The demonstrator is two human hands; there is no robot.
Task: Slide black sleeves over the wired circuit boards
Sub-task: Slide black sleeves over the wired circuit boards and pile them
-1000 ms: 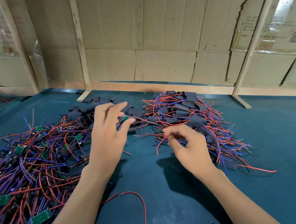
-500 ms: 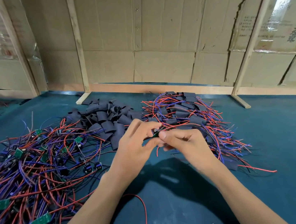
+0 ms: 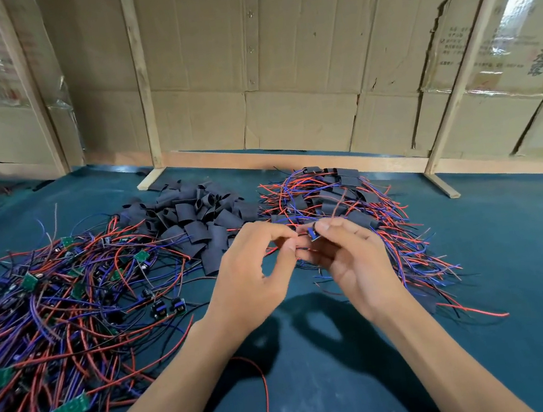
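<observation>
Joined now — left hand (image 3: 255,277) and right hand (image 3: 349,257) both pinch one wired board (image 3: 311,233); sleeve unseen.

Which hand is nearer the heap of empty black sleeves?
Left. The left hand sits just below the heap; the right hand is farther right, by the finished pile.

Bare teal desk (image 3: 529,258) lies open along the right edge and near edge; the tangled boards (image 3: 51,304) block the left side, loose black sleeves (image 3: 195,215) and sleeved boards (image 3: 348,195) crowd the far edge by the cardboard wall (image 3: 281,83)
</observation>
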